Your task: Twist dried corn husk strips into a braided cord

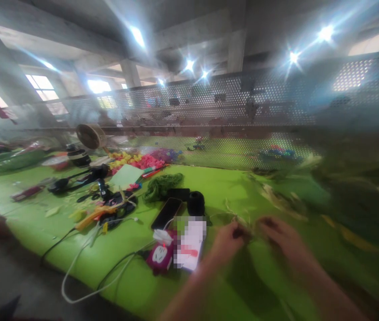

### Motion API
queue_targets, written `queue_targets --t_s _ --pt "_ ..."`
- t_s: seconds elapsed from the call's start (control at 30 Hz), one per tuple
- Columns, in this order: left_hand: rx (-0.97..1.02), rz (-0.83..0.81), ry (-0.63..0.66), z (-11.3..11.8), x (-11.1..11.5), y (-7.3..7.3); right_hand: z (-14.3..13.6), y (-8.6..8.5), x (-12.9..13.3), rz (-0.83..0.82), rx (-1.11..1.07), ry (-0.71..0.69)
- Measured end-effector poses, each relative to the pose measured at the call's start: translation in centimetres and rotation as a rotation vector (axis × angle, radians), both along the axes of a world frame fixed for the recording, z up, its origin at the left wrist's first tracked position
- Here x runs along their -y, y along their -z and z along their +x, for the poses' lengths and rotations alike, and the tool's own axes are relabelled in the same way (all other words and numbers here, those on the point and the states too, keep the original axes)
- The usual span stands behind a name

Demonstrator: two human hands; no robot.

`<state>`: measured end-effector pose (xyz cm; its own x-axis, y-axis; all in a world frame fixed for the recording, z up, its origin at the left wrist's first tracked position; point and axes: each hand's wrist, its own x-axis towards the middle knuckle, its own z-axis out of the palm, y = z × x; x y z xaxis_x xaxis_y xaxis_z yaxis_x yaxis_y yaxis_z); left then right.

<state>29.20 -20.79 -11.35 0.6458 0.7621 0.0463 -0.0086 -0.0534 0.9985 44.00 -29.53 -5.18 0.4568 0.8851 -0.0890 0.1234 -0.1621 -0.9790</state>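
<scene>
My left hand (227, 243) and my right hand (281, 236) are close together over the bright green table (125, 285), near its front edge. Both pinch a small dark piece (249, 232) between their fingertips, with thin pale strands (236, 211) trailing from it. The picture is blurred, so I cannot tell what the piece is. Left of my left hand lie a white card (191, 243), a pink pouch (160, 256) and a black phone (166, 213).
A black spool (196, 203) and a bundle of green yarn (162, 185) lie behind the phone. Cables (85, 258), scissors, tools and colourful pieces (135, 160) clutter the left side. A small fan (90, 136) stands at the back left. A perforated metal screen (243, 116) runs along the far edge.
</scene>
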Motion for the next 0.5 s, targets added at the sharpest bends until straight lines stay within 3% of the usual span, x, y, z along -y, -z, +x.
queue_targets --t_s 0.1,0.27,0.43,0.5 --pt "0.066 -0.076 0.016 -0.1 -0.1 -0.1 0.9 0.4 -0.2 0.035 0.138 0.03" --pt "0.15 -0.228 -0.021 -0.2 -0.3 -0.5 2.2 1.4 -0.3 0.212 0.623 -0.022" --pt "0.173 -0.268 -0.043 -0.3 -0.4 -0.5 1.4 2.5 -0.4 0.241 0.807 -0.258" --pt "0.184 -0.273 -0.039 -0.3 -0.4 -0.6 1.2 3.4 -0.6 0.231 0.901 -0.287"
